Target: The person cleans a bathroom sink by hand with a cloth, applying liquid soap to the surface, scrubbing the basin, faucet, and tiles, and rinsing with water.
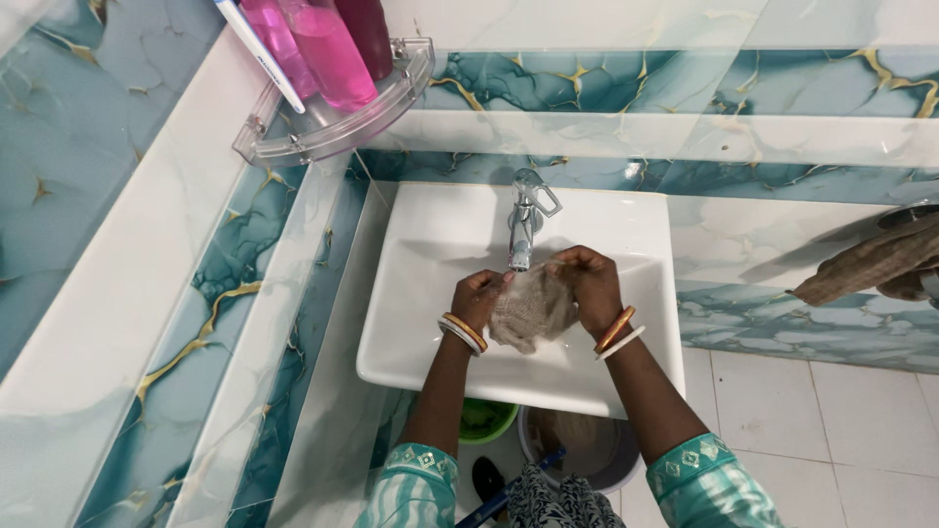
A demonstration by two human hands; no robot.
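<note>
Both my hands hold a bunched beige-brown cloth (533,308) over the white wash basin (430,323), just below the chrome tap (524,223). My left hand (478,294) grips the cloth's left side, and my right hand (589,282) grips its upper right side. Bangles ring both wrists. Whether water is running from the tap I cannot tell.
A clear corner shelf (337,122) with pink bottles hangs at the upper left. Under the basin stand a green bucket (486,420) and a grey bucket (587,448). A brown cloth (871,264) hangs on the right wall. Marbled teal tiles surround the basin.
</note>
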